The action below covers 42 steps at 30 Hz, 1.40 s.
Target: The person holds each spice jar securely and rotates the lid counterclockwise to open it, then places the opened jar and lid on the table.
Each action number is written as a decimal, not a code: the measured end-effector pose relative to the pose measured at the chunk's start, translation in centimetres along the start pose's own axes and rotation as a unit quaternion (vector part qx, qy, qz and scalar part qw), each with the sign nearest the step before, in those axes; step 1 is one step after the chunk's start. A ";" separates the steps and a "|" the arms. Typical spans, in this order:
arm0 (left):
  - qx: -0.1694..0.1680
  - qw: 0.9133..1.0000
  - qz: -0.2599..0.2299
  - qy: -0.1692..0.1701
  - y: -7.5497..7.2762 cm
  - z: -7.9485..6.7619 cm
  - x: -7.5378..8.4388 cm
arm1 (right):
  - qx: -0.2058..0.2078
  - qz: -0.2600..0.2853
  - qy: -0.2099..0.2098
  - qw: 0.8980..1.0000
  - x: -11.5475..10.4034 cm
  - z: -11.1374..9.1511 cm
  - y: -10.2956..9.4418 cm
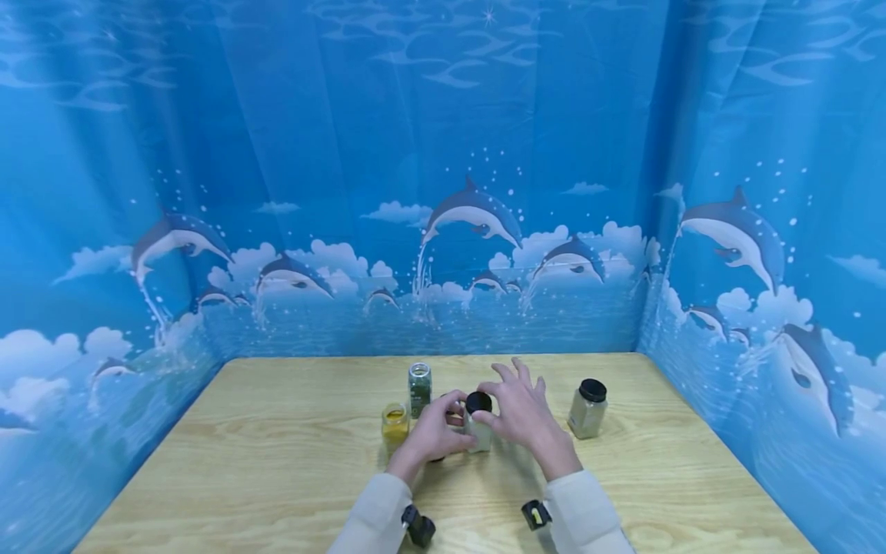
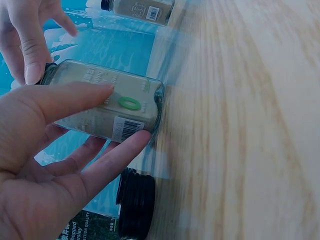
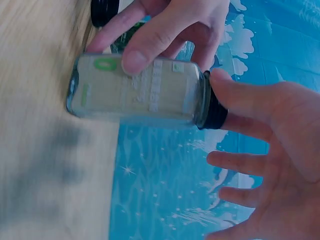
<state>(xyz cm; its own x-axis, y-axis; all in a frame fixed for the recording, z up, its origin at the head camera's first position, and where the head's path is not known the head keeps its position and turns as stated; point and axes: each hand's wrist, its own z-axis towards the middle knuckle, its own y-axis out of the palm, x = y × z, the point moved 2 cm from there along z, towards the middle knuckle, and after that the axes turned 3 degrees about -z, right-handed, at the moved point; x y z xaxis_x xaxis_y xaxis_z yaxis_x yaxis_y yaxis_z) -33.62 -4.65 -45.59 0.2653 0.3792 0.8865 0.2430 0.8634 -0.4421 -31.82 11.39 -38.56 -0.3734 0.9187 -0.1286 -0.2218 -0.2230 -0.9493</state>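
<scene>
A square glass spice jar [image 1: 480, 438] with pale contents stands upright on the table in front of me. My left hand [image 1: 433, 433] holds its body, thumb on one side and fingers on the other. My right hand [image 1: 521, 408] pinches the black lid [image 3: 215, 107] between thumb and index finger, its other fingers spread away. In the left wrist view, the jar [image 2: 102, 102] shows a barcode and a green oval on its side. The lid's threads are hidden, and I cannot tell whether it is loose.
Left of my hands stand a lidless jar of green flakes [image 1: 419, 391] and a lidless jar of yellow powder [image 1: 395, 428]. A black lid [image 2: 137, 205] lies by my left hand. Another black-capped jar [image 1: 587, 413] stands to the right. A dolphin-print curtain [image 1: 360, 154] surrounds the wooden table [image 1: 291, 446].
</scene>
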 end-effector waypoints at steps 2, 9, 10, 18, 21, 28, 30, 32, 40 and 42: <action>0.001 1.000 0.005 -0.005 -0.1 0.0 0.0 | 0.006 -0.016 -0.001 1.000 0.0 -0.1 -0.1; 0.002 1.000 0.008 -0.008 -0.1 0.0 0.1 | 0.020 -0.034 -0.010 0.999 -0.4 -0.1 -0.3; 0.002 1.000 0.008 -0.007 -0.1 0.0 0.1 | 0.021 -0.032 -0.010 0.999 -0.4 -0.1 -0.3; 0.007 1.000 -0.006 -0.005 0.1 -0.1 0.4 | 0.008 -0.004 -0.019 1.000 -0.6 -0.1 -0.4; 0.008 1.000 -0.007 -0.011 0.2 -0.1 0.5 | 0.000 -0.006 -0.023 1.000 -0.7 -0.1 -0.4; 0.002 0.999 -0.018 -0.029 0.3 -0.2 0.6 | -0.022 -0.004 -0.036 0.999 -0.7 -0.3 -0.7; 0.002 1.000 -0.010 -0.028 0.3 -0.3 0.7 | -0.031 0.003 -0.035 0.999 -0.7 -0.4 -0.8; 0.001 1.000 0.000 -0.027 0.4 -0.3 0.7 | -0.043 0.012 -0.031 0.999 -0.7 -0.5 -0.9; 0.002 0.999 0.030 -0.022 0.4 -0.4 1.2 | -0.036 0.031 -0.017 0.999 -0.6 -0.4 -0.8; 0.002 0.999 0.033 -0.024 0.4 -0.4 1.3 | -0.011 0.022 -0.012 1.000 -0.6 -0.3 -0.8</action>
<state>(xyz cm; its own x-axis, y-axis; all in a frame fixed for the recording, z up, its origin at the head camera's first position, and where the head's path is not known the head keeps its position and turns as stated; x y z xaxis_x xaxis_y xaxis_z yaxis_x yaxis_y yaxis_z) -32.79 -3.98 -44.71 0.2353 0.4507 0.8611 0.2229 0.8373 -0.4991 -31.14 11.10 -37.79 -0.4033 0.9004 -0.1630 -0.1854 -0.2548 -0.9491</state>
